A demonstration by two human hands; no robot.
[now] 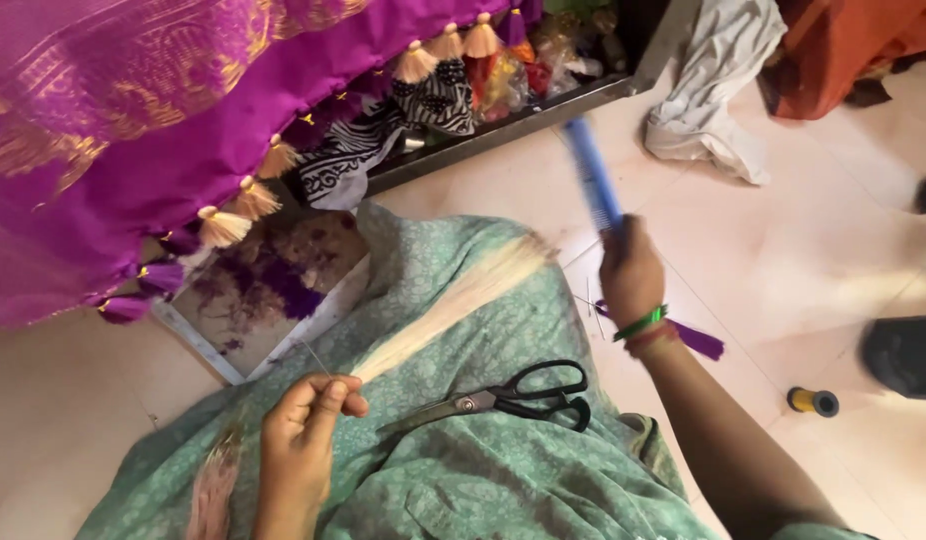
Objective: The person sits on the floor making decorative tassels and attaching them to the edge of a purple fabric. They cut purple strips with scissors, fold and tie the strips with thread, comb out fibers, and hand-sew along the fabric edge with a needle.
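Note:
My left hand pinches one end of a long bundle of cream threads that stretches up and right across my lap. My right hand grips a blue comb, raised and motion-blurred just beyond the bundle's loose end. Green and red bangles sit on that wrist. Black-handled scissors lie on the green patterned cloth over my lap, between my two hands.
A purple fabric with gold pattern and cream and purple tassels hangs across the upper left. A purple tassel and a yellow thread spool lie on the tiled floor. White cloth and orange cloth lie at the top right.

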